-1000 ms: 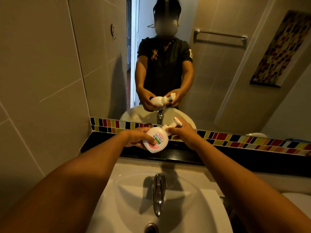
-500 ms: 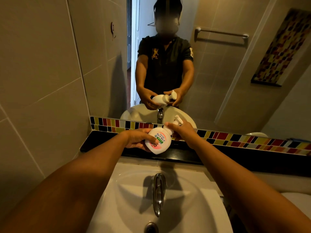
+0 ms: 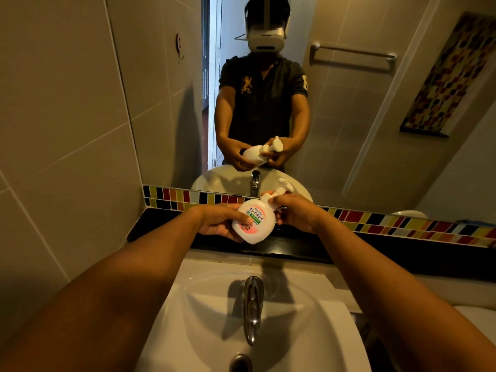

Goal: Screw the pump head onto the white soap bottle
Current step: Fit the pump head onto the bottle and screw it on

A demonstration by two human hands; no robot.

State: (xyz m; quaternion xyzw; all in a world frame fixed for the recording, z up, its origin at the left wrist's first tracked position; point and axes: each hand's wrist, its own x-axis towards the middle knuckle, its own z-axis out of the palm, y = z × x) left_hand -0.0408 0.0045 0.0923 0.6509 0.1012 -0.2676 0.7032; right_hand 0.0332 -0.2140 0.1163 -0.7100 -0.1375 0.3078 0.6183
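Tilted white soap bottle [image 3: 253, 224], pump head [image 3: 285, 186] attached

soap bottle [image 3: 253, 224], front label: japanese katakana "キレイキレイ" in red; small latin lettering above it and white text on a green band, both too small to read.

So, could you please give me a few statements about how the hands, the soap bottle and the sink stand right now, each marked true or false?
1. The left hand holds the body of the white soap bottle. True.
2. The soap bottle stands upright on the black ledge. False: it is held tilted in the air above the black ledge.
3. The right hand grips at the bottle's neck, below the pump head. True.
4. Water runs from the faucet. False: no water shows at the faucet over the white sink.
5. The bottle's label faces the camera. True.
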